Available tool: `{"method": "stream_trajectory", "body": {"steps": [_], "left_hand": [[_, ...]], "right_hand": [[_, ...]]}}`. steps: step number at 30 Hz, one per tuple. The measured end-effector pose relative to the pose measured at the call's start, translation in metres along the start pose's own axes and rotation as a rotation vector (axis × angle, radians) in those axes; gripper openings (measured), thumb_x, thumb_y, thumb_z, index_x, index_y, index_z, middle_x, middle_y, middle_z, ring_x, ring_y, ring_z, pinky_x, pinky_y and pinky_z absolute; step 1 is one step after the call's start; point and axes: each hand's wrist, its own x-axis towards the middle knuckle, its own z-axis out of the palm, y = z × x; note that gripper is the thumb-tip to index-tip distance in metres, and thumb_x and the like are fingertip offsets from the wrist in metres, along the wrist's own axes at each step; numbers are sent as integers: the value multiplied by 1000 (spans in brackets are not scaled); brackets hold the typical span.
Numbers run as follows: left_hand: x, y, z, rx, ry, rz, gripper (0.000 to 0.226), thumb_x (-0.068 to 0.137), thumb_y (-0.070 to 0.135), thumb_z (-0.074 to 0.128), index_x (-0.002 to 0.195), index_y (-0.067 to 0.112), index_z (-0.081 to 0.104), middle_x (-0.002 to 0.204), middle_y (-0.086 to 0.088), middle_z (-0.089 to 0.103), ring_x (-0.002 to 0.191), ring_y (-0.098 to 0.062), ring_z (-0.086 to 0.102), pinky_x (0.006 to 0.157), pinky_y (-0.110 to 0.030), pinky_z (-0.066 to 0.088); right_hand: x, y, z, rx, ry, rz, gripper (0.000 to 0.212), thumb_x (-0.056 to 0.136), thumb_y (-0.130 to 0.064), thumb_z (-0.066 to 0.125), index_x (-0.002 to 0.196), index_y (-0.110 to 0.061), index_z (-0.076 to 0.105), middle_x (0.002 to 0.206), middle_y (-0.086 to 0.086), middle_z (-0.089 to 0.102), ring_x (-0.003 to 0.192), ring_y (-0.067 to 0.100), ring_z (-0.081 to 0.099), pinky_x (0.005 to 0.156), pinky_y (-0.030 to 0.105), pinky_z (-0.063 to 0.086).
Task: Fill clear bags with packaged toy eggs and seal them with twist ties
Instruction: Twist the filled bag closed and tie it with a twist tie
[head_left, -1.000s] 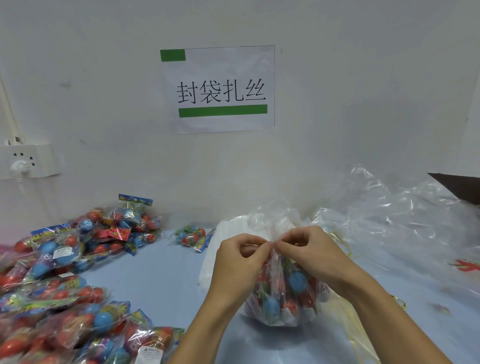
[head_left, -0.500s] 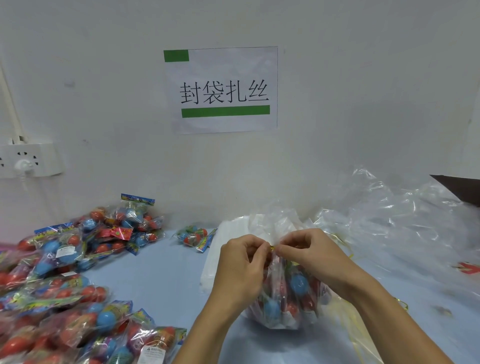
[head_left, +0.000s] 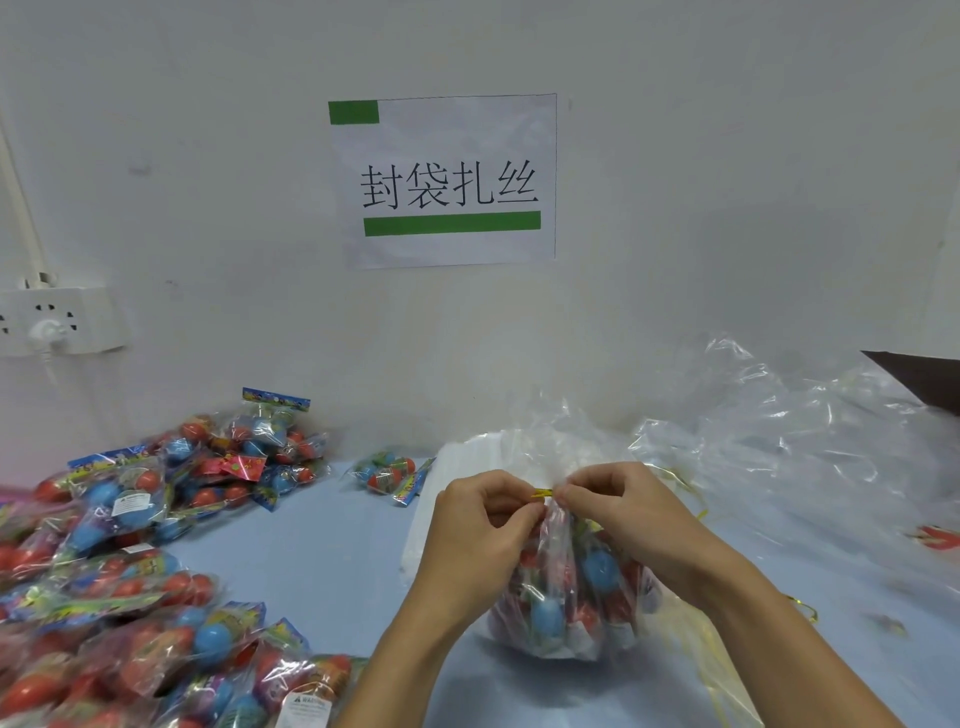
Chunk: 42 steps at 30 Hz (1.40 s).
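Twist tie (head_left: 540, 492) mostly hidden: only a short yellow bit shows between the left hand (head_left: 483, 525) and right hand (head_left: 618, 512); how it wraps the neck can't be told. Neck of the filled bag (head_left: 571, 597) is covered by the fingertips. Egg count inside unreadable, eggs overlap and plastic glares. Both forearms cut by the bottom edge. Pile of egg packs (head_left: 119, 613) cut off at the left and bottom edges, near part blurred; warning label (head_left: 306, 707) text too small to read. Wall socket (head_left: 57, 325) clipped at left. Dark object (head_left: 924, 376) at right edge, only 1 corner visible, unidentifiable. Red item (head_left: 937, 538) under loose clear bags (head_left: 789, 441) blurred.
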Motion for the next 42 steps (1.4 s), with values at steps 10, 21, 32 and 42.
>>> {"method": "stream_trajectory", "body": {"steps": [10, 21, 32, 42], "left_hand": [[-2, -1, 3, -49, 59, 72, 20, 84, 6, 77, 82, 26, 81, 77, 9, 77, 76, -10, 74, 69, -21, 58], [-1, 5, 1, 403, 109, 484, 9, 88, 7, 71, 90, 12, 79, 87, 1, 71, 73, -6, 61, 66, -8, 48], [-3, 7, 2, 339, 87, 387, 14, 88, 5, 67, 84, 18, 72, 79, 9, 70, 78, -8, 63, 69, -15, 52], [-4, 6, 5, 261, 106, 352, 13, 89, 5, 68, 89, 17, 74, 81, 11, 70, 83, -5, 64, 69, -13, 51]], "right_hand": [[3, 1, 5, -30, 54, 61, 25, 92, -34, 67, 77, -16, 75, 69, -8, 67, 63, 3, 58, 59, 15, 43], [2, -5, 0, 33, -24, 34, 31, 85, -14, 72, 54, -21, 68, 63, -4, 63, 60, 4, 55, 57, 16, 41], [-2, -10, 1, 28, 22, -33, 21, 86, -10, 70, 66, -14, 77, 70, 1, 72, 71, 7, 66, 67, 20, 52], [-1, -8, 9, 152, -17, 2, 28, 96, -33, 65, 88, -10, 79, 91, 13, 77, 89, 25, 74, 76, 34, 55]]}}
